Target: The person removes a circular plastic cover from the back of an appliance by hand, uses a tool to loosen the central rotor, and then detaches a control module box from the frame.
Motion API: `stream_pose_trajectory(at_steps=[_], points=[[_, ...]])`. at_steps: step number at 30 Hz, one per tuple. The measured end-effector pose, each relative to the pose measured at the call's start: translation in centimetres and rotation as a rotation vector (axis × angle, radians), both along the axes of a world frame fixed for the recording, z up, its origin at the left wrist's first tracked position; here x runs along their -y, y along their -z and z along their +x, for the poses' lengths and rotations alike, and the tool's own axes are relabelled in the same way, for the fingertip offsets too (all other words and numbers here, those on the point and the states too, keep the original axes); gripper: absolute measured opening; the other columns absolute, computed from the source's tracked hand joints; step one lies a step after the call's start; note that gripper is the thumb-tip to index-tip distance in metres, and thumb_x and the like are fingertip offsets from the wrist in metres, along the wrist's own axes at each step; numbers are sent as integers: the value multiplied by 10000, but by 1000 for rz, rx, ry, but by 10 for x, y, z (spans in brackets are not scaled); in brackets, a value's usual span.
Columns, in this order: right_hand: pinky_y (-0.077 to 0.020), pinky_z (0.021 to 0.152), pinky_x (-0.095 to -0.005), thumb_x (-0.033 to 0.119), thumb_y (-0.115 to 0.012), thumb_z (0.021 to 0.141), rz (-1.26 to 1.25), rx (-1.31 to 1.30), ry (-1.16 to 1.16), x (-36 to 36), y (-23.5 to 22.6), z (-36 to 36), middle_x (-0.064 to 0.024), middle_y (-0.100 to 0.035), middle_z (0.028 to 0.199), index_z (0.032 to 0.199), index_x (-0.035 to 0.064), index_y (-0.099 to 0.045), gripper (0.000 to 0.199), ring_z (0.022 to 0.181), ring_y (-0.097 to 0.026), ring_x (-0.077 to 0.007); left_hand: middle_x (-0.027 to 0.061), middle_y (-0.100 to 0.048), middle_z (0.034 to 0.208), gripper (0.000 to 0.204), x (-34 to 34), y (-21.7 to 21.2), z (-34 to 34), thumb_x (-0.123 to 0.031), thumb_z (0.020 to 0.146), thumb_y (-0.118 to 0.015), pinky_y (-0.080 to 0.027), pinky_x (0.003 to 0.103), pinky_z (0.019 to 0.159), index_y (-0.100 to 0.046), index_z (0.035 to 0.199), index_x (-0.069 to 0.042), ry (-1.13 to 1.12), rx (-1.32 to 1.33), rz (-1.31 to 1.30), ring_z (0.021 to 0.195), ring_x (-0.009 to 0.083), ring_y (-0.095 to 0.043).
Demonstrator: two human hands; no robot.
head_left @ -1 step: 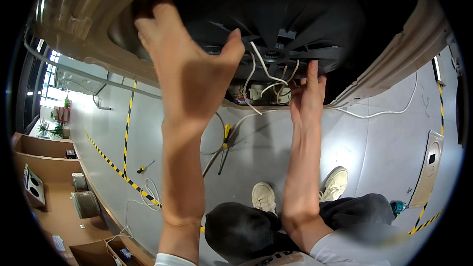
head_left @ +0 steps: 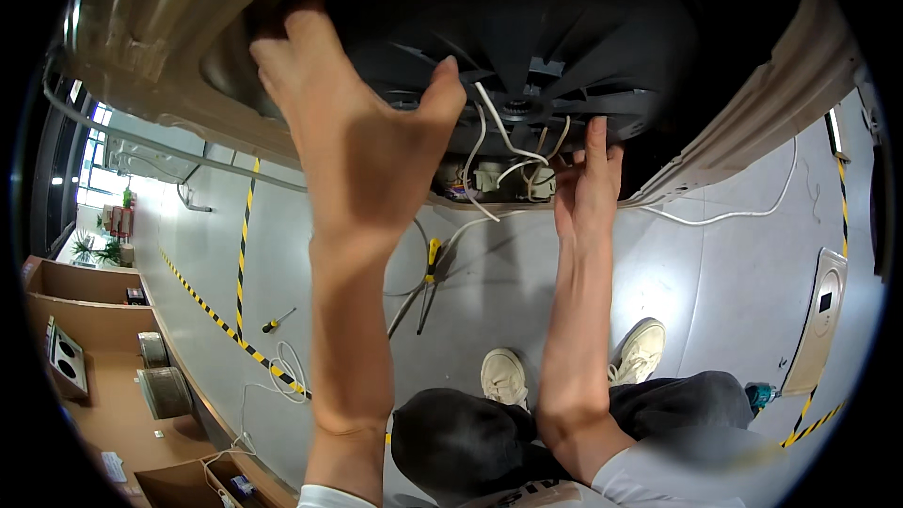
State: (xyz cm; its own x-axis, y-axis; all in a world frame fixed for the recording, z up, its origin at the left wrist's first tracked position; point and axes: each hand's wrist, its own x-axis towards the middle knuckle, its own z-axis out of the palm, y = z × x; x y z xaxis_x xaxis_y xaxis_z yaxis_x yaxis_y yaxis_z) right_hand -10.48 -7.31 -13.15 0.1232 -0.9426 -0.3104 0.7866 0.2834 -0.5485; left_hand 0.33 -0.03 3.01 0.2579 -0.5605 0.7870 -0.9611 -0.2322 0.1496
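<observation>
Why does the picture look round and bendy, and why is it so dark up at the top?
Head view: a fisheye lens curves straight edges, so the yellow-black floor tape bows and the corners go black. The dark fan housing sits in shadow under the appliance, while the grey floor is brightly lit. The left hand is close to the lens and looks very big; the right hand looks smaller.

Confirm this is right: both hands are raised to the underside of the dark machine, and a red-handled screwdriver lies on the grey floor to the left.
Not quite. The head view shows the screwdriver has a yellow handle, not red. The rest holds: the left hand and right hand are raised to the underside of the dark machine, and the tool lies on the grey floor, left.
</observation>
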Motion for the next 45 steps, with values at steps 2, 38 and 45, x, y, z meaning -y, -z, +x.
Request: stream_pose_trajectory(at_steps=[2,38,45], points=[[-483,921,-416,318,-689,889,-32,-6,-11,0,7,-4,19,-516,897,1149,84,-467,414,778,-486,-80,187,-433,1124,776,-1,3,-3,-147,679,-785,-382,417,953,-392,1327,22,-50,14,26,1066,351,-450],[-422,971,-329,446,-669,881,-151,-284,270,14,-33,-27,-139,-548,1181,1096,-38,-464,568,1093,-527,-207,54,-492,1155,689,-3,82,10,-139,939,-581,-361,234,932,-150,1462,-11,479,-1225,-598,1029,116,-466],[-455,853,-310,468,-642,892,-160,-364,293,23,-25,-28,-89,-606,1077,1065,-40,-547,545,981,-554,-173,89,-364,1376,760,1,81,12,-252,885,-631,-303,295,1039,-203,1484,-67,320,-1304,-624,1225,189,-382]])
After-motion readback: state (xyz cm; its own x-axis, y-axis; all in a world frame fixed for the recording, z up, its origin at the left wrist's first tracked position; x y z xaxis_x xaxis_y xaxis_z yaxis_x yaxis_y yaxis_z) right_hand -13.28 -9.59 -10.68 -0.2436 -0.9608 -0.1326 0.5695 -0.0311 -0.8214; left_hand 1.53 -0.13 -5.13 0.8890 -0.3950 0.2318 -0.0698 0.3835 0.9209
